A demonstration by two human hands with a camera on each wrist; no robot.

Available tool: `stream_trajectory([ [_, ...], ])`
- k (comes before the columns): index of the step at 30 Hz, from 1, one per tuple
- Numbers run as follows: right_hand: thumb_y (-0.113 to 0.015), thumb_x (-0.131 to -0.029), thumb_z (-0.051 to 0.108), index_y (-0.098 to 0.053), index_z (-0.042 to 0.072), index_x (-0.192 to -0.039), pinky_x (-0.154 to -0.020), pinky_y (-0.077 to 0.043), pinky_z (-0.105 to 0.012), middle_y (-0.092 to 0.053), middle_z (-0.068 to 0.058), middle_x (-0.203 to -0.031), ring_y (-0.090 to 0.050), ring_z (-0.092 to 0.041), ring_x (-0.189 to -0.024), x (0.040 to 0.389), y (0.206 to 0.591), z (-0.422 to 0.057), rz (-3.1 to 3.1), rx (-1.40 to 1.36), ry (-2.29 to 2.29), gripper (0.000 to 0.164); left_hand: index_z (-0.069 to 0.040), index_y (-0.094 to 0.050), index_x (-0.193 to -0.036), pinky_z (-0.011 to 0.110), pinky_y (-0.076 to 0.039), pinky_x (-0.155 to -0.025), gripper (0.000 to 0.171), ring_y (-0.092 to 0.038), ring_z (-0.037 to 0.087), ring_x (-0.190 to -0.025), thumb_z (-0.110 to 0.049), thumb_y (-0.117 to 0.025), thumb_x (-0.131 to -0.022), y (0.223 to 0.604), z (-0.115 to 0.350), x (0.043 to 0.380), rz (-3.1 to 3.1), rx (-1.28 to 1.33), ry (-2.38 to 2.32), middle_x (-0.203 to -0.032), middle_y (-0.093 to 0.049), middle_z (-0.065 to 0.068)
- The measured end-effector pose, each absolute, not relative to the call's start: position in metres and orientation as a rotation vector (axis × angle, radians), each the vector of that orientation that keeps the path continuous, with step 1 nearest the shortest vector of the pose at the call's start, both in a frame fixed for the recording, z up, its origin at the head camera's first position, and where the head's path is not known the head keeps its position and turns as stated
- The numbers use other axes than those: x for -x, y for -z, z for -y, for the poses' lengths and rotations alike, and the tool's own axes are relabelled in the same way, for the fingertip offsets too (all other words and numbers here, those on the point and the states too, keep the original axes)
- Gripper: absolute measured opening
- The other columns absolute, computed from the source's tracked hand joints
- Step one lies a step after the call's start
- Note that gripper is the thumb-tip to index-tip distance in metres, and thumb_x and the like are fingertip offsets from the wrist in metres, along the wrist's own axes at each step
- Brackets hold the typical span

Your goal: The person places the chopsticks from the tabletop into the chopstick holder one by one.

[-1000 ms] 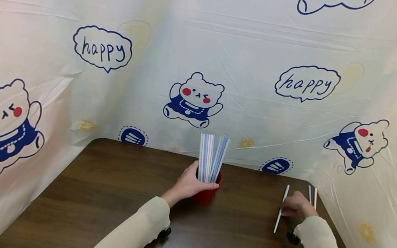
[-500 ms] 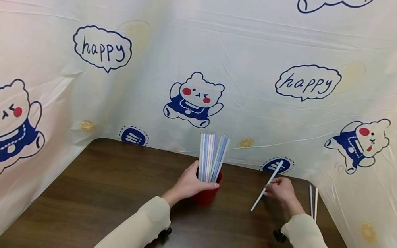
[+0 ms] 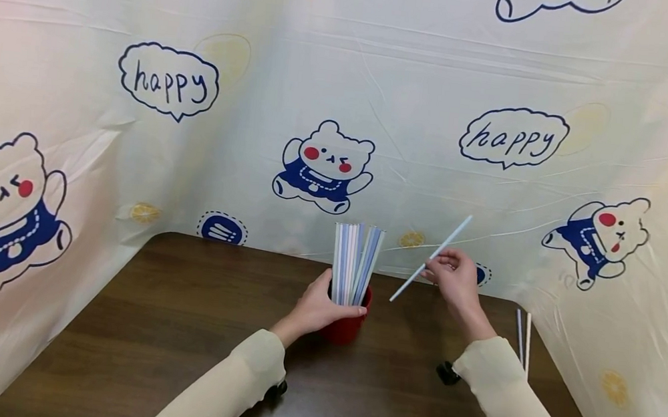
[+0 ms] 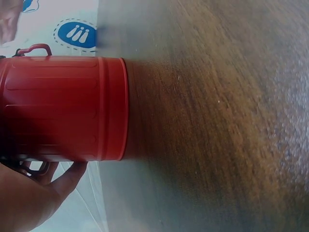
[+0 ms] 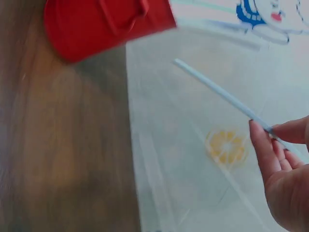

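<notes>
Near the middle of the table, a small red bucket stands upright, holding a bunch of pale blue and white straws. My left hand grips its upper side, thumb across the front near the rim. The left wrist view shows the bucket's ribbed wall and a small handle. To the right, my right hand pinches a light blue straw between thumb and fingertips, held tilted above the table. Its lower end points towards the bucket and is apart from it.
Two more straws, one bluish and one pale pinkish, lie by the right edge of the brown wooden table. A white printed curtain encloses the back and both sides.
My right hand has lifted the light blue straw off the right of the table and carried it up and left towards the bucket. My left hand has stayed on the bucket.
</notes>
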State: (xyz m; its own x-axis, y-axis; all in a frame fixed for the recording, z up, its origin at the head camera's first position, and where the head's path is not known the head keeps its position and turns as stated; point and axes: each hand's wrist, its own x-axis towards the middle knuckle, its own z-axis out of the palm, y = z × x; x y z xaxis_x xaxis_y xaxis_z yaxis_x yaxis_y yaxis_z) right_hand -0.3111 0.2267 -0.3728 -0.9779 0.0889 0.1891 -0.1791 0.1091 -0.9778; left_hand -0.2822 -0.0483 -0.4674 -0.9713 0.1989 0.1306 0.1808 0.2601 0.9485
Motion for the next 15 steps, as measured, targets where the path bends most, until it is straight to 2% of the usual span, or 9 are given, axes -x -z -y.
stream_trajectory([
  [7, -0.064, -0.095, -0.01, -0.044, -0.014, -0.125, -0.078, -0.062, -0.032, -0.056, -0.013, -0.1, -0.07, -0.011, -0.081, 0.309, 0.361, -0.192, 2.064, -0.208, -2.018, 0.036, -0.022, -0.044, -0.144, 0.056, -0.049, -0.104, 0.086, -0.06, 0.024, -0.119, -0.044, -0.09, -0.075, 0.466, 0.05, 0.283, -2.496, -0.371, -1.86, -0.138, -0.058, 0.002],
  [15, -0.065, -0.095, -0.009, -0.044, -0.011, -0.123, -0.079, -0.061, -0.032, -0.055, -0.016, -0.102, -0.069, -0.013, -0.083, 0.309, 0.367, -0.169, 2.019, -0.29, -2.029, 0.035, -0.025, -0.041, -0.148, 0.058, -0.046, -0.107, 0.089, -0.058, 0.025, -0.124, -0.045, -0.089, -0.076, 0.466, 0.051, 0.281, -2.481, -0.362, -1.849, -0.144, -0.055, 0.001],
])
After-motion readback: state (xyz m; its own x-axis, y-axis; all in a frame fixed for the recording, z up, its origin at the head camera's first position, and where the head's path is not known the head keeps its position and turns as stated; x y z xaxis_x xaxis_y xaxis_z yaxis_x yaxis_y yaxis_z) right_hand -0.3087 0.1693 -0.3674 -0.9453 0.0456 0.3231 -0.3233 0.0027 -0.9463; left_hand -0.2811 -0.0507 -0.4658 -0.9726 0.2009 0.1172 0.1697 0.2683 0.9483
